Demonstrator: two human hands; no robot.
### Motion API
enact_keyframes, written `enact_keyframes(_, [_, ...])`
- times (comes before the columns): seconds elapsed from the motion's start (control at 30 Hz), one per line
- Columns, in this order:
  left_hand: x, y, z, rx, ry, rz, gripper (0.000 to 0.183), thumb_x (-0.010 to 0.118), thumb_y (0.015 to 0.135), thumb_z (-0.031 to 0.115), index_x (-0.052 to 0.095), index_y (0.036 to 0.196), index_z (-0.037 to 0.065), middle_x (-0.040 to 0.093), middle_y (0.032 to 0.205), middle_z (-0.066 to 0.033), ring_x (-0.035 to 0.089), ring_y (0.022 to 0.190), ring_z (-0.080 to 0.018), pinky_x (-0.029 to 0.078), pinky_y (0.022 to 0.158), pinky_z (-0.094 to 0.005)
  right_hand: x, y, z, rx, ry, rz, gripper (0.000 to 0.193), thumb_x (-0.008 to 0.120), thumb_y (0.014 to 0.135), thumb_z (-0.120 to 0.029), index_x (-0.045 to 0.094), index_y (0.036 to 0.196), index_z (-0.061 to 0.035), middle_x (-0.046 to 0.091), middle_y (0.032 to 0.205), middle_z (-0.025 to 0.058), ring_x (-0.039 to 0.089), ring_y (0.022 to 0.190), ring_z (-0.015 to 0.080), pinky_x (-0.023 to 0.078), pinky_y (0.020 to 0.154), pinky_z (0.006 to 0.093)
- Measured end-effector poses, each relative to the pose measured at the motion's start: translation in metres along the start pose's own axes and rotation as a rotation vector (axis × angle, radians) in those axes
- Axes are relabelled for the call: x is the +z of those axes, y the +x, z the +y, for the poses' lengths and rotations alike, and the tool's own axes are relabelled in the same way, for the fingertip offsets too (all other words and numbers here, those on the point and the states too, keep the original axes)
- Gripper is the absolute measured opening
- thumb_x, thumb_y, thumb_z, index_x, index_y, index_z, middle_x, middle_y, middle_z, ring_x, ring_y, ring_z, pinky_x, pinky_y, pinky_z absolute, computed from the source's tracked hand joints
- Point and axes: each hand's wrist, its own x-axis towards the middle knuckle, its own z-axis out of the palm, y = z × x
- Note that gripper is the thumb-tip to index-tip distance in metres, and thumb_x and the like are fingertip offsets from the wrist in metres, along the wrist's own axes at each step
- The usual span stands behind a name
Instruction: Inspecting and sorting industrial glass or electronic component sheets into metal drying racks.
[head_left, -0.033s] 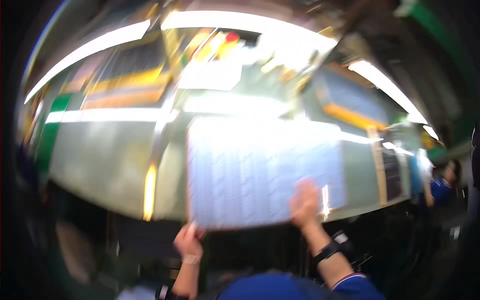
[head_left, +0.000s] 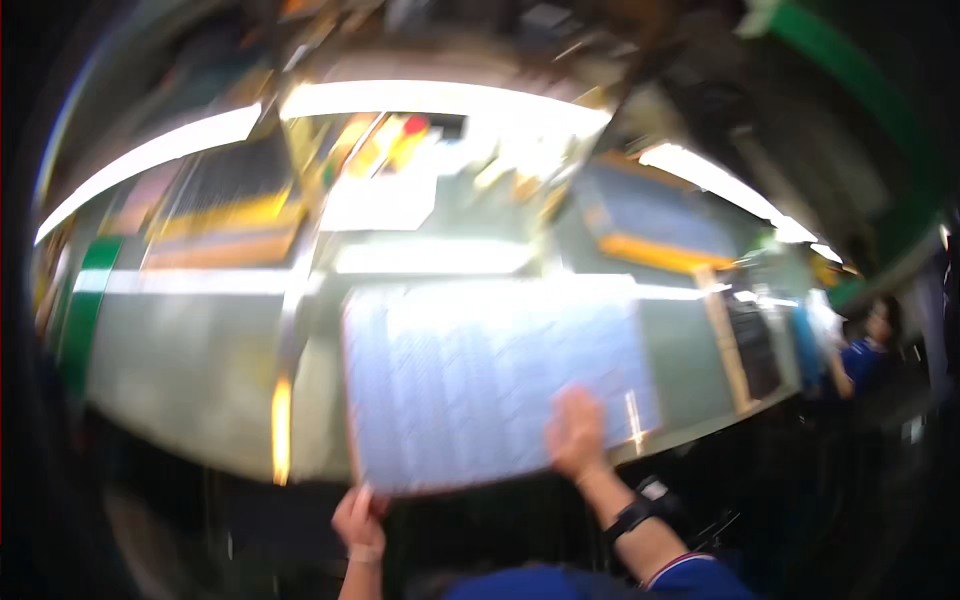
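Note:
A wide, flat, light-blue rectangular panel (head_left: 470, 385) with fine rows of markings lies on the pale green worktop, its near edge by the front of the bench. My left hand (head_left: 358, 517) is closed at its near left corner, thumb and fingers pinching the edge. My right hand (head_left: 577, 430) is over the panel's near right part, fingers stretched out and palm side down; it seems to rest on the surface, though blur hides the contact. Just right of that hand is a thin bright upright streak, too blurred to name.
The pale green worktop (head_left: 190, 350) spreads left, crossed by a strip with a yellow end (head_left: 281, 430). Behind stand dark panels with yellow edges (head_left: 660, 252) and a white sheet (head_left: 380, 203). Bright lamps hang above. At far right is another person in blue (head_left: 860, 360).
The whole view has shifted, so the bench and panel appear lower and further left. Both hands keep about the same places on the panel.

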Motion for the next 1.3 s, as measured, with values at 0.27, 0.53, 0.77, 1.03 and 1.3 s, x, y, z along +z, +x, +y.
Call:
enact_keyframes(0.27, [0.025,-0.017,0.047,1.057,1.160,-0.202,0.050,0.052,0.082,0.022,0.042,0.119,-0.010,0.045,0.120,-0.0285,0.041,0.112,-0.0400,0.030,0.097,-0.0431,-0.034,-0.014,0.072,0.153,0.246,0.229,0.049,0.053,0.082,-0.034,0.048,0.123,-0.0072,0.036,0.134,0.0176,0.029,0.127,0.0321,0.016,0.104,0.0478])
enact_keyframes(0.53, [0.025,0.011,0.019,1.008,1.629,-0.324,0.091,0.053,0.075,0.052,0.020,0.131,-0.012,0.020,0.136,-0.0324,0.015,0.127,-0.0450,0.010,0.106,-0.0501,-0.062,-0.047,0.160,0.629,-0.101,0.008,0.065,0.027,0.088,-0.050,0.020,0.139,-0.0105,0.011,0.146,0.0081,0.004,0.135,0.0272,-0.005,0.106,0.0506])
enact_keyframes(0.77, [-0.012,0.018,0.017,1.230,1.578,-0.548,0.057,0.053,0.071,0.012,0.040,0.123,-0.007,0.032,0.132,-0.0272,0.028,0.125,-0.0386,0.023,0.103,-0.0468,-0.054,-0.053,0.135,0.623,-0.132,0.110,0.064,0.036,0.087,-0.045,0.020,0.138,-0.0095,0.011,0.144,0.0191,0.007,0.133,0.0328,-0.001,0.105,0.0526])
enact_keyframes(1.03, [-0.004,-0.028,0.011,1.756,1.384,-0.549,0.026,0.055,0.073,0.007,0.064,0.097,0.005,0.060,0.105,-0.0124,0.052,0.105,-0.0279,0.039,0.092,-0.0419,-0.077,-0.140,-0.054,0.976,1.416,0.000,0.055,0.047,0.086,-0.039,0.040,0.127,-0.0024,0.034,0.133,0.0151,0.034,0.120,0.0312,0.031,0.097,0.0472])
enact_keyframes(1.3, [0.002,-0.127,0.019,1.422,1.011,-0.965,0.028,0.062,0.069,0.013,0.065,0.096,0.005,0.062,0.102,-0.0104,0.059,0.094,-0.0253,0.046,0.084,-0.0391,-0.041,-0.129,-0.030,0.851,2.289,-0.027,0.017,0.052,0.083,-0.017,0.056,0.095,-0.0065,0.061,0.077,0.0051,0.058,0.069,0.0189,0.048,0.061,0.0357])
